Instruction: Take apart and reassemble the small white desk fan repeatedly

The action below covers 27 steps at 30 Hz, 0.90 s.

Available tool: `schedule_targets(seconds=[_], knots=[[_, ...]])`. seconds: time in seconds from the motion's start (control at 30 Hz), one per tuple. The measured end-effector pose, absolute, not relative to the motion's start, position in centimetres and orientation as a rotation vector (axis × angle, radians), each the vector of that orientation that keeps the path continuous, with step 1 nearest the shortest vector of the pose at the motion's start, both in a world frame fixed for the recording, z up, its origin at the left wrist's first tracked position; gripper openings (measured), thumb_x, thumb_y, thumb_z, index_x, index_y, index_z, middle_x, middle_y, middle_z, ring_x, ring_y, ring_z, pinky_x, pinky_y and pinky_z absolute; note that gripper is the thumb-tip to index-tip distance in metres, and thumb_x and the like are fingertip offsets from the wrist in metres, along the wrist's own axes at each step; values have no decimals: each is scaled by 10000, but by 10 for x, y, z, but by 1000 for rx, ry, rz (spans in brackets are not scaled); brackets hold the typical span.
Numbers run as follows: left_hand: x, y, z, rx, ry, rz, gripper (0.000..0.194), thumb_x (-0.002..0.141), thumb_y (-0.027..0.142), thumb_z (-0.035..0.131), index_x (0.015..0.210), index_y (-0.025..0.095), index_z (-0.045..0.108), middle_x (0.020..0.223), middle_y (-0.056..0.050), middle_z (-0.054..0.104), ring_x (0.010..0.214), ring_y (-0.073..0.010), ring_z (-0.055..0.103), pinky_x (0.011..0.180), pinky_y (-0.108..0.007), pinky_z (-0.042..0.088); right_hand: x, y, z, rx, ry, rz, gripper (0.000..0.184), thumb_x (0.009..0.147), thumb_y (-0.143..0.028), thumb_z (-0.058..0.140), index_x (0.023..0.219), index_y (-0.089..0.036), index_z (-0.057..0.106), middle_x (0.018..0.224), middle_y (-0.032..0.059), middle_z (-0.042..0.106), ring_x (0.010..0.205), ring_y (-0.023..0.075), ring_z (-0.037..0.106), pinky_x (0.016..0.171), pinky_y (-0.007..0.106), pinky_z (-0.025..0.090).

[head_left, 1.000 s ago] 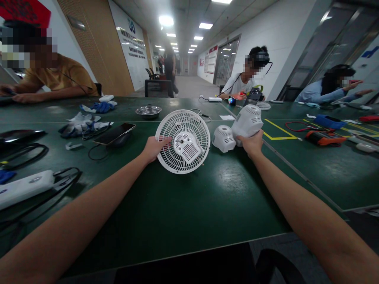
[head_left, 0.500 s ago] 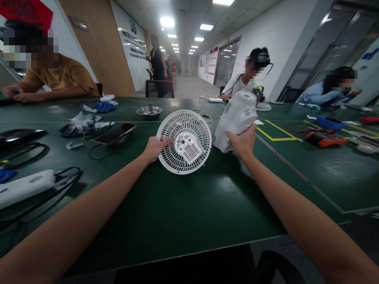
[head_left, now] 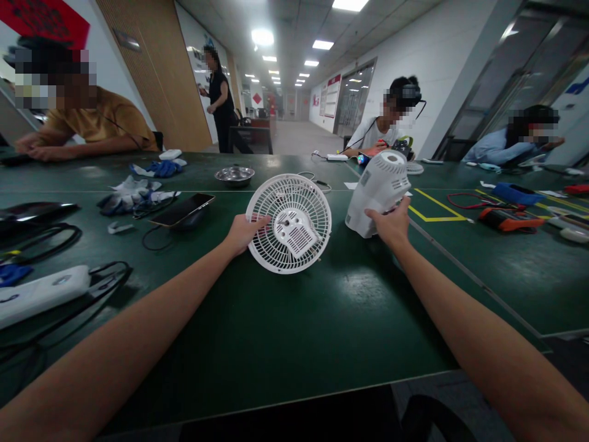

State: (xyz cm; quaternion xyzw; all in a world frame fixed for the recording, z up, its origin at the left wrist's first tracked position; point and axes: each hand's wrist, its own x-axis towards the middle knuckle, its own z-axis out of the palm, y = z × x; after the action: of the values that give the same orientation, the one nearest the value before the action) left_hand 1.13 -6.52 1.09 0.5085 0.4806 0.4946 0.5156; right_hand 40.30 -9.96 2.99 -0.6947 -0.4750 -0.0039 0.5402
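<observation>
A round white fan grille with a vented motor housing at its middle is tilted up, facing me. My left hand grips its left rim, thumb on the slats and the other fingers behind. To the right, my right hand is closed on a white plastic fan housing, which has vent slots and a round hole on top. The housing leans a little to the right, low over or on the green table; whether it touches the surface I cannot tell. A pale cable lies behind the grille.
On the table are a steel bowl, a phone, gloves, a white power strip with black cables, and an orange multimeter. Yellow tape marks the right side. Several people are beyond the table.
My right hand has moved the white housing slightly right and lower, away from the grille. The grille stays in my left hand. A standing person in the background has moved left.
</observation>
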Motion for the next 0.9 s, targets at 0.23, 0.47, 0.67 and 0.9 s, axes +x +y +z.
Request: schedule_targets(seconds=[0.23, 0.47, 0.67, 0.9], knots=[[10, -60, 4, 1263, 1132, 1232, 164, 800, 222, 785, 906, 106, 737, 843, -100, 770, 733, -212, 739, 742, -371, 620, 413, -96, 30, -1717, -1133, 65, 770, 572, -479, 829, 1184, -233, 433, 1176, 128, 662, 1089, 369, 647, 974, 548, 488], [9, -61, 6, 1263, 1183, 1181, 189, 801, 255, 785, 926, 123, 731, 867, -100, 776, 754, -231, 750, 738, -387, 627, 413, -98, 16, -1727, -1150, 106, 759, 632, -572, 780, 1208, -229, 424, 1181, 144, 663, 1093, 368, 651, 970, 541, 496], [6, -57, 5, 1261, 1216, 1108, 186, 813, 281, 771, 938, 148, 731, 857, -82, 779, 743, -228, 753, 699, -367, 633, 419, -105, 6, -1746, -1294, 145, 889, 632, -608, 792, 1323, -232, 380, 1180, 145, 682, 1040, 362, 682, 919, 520, 532], [5, -54, 9, 1278, 1264, 1013, 240, 797, 352, 779, 928, 157, 730, 831, -81, 780, 732, -243, 756, 664, -367, 633, 439, -100, 0, -1746, -1274, 173, 833, 645, -584, 809, 1298, -229, 433, 1161, 131, 687, 1013, 338, 692, 890, 537, 564]])
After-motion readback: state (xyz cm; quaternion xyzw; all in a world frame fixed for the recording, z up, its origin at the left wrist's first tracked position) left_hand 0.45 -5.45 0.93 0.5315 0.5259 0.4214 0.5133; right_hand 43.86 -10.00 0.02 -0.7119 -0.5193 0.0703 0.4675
